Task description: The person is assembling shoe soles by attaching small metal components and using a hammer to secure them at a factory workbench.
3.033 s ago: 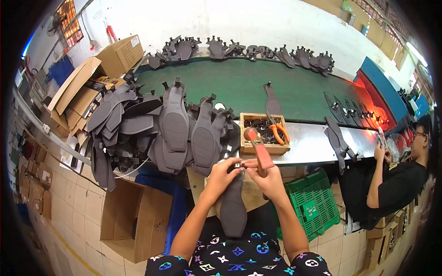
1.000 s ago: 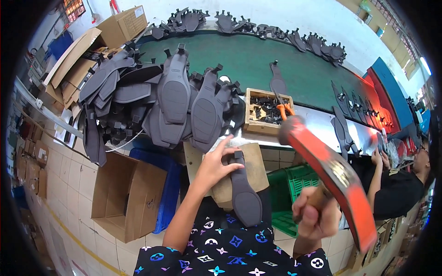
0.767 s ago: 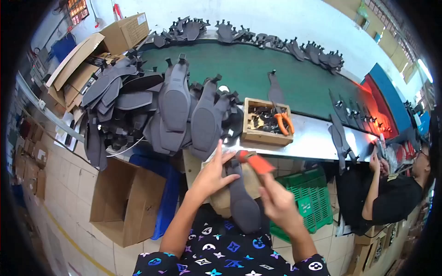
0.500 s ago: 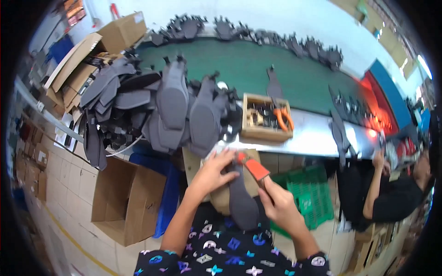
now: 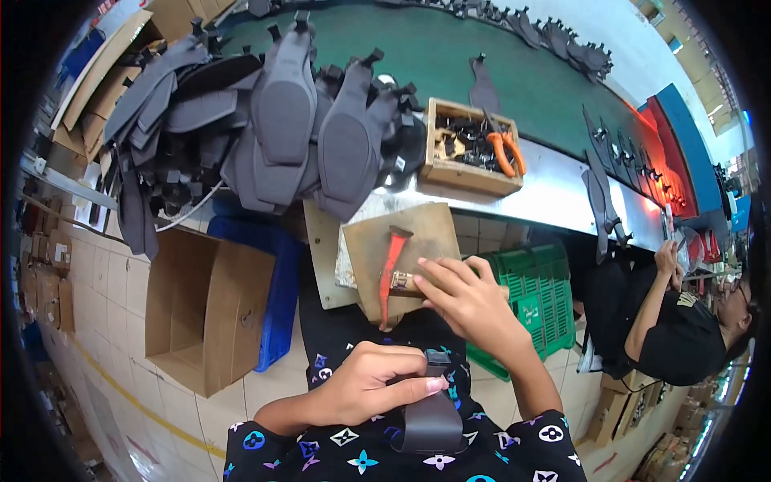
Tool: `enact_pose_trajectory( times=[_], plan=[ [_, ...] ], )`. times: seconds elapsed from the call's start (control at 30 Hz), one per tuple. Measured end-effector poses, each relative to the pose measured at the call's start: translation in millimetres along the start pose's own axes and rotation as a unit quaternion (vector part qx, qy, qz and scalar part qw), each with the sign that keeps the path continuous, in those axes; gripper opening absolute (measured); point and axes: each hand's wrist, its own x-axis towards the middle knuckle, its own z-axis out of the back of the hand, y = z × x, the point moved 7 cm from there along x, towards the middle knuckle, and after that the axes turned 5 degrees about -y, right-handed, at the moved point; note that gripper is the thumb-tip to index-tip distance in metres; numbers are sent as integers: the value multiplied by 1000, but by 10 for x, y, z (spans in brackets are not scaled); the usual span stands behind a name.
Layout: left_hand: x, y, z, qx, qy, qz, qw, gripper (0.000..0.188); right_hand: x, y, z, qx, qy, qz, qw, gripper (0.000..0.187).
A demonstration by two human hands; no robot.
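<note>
Nearest, the left hand (image 5: 365,388) grips a dark grey strap piece (image 5: 432,411) against the lap, fingers clenched around its upper end; the lower end is cut off against the patterned shirt. Just beyond, the right hand (image 5: 470,301) lies on the handle of a hammer (image 5: 389,273) with an orange head, fingers curved over it; the handle is mostly hidden, so how firmly they close cannot be told. The hammer rests on a brown board (image 5: 418,241). Left stands an open carton (image 5: 205,309). Farther off, a heap of grey pieces (image 5: 281,128) covers the bench edge beside a wooden tray (image 5: 470,149) holding orange pliers (image 5: 506,153); its other contents are indistinct. A seated person (image 5: 671,321) is partly cropped at right.
</note>
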Motion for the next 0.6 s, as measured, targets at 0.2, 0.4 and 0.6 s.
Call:
enact_pose_trajectory(
  times=[0.2,0.4,0.6],
  plan=[
    [-2,167,-135,-133,59,108,983,30,-163,320,-92,693,-62,-158,701,54],
    [-60,208,-308,-210,155,121,958,33,-184,412,-182,776,-36,-142,614,55],
    [284,636,-356,-449,-85,155,876,50,-219,-96,48,645,-212,-195,708,56]
  ],
)
